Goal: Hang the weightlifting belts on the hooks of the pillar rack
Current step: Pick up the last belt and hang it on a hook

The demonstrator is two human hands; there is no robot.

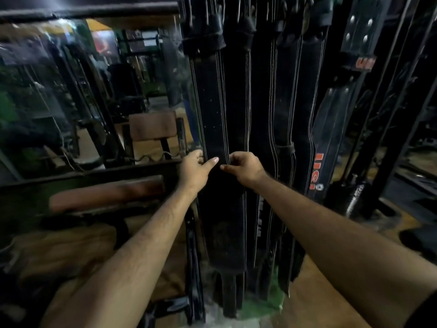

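Observation:
Several long black weightlifting belts hang side by side down the pillar rack (260, 24); their tops are at the upper edge of the view and the hooks are hard to make out. The leftmost black belt with white stitching (212, 102) hangs in front of me. My left hand (195, 168) grips its left edge at mid-height, thumb across the front. My right hand (243, 165) pinches its right edge at the same height. A belt with red lettering (318, 166) hangs further right.
A large mirror (71, 91) fills the left side and reflects gym machines and a brown padded seat (153, 125). A padded bench (106, 192) lies low on the left. Black metal frame bars (402, 91) stand on the right over the floor.

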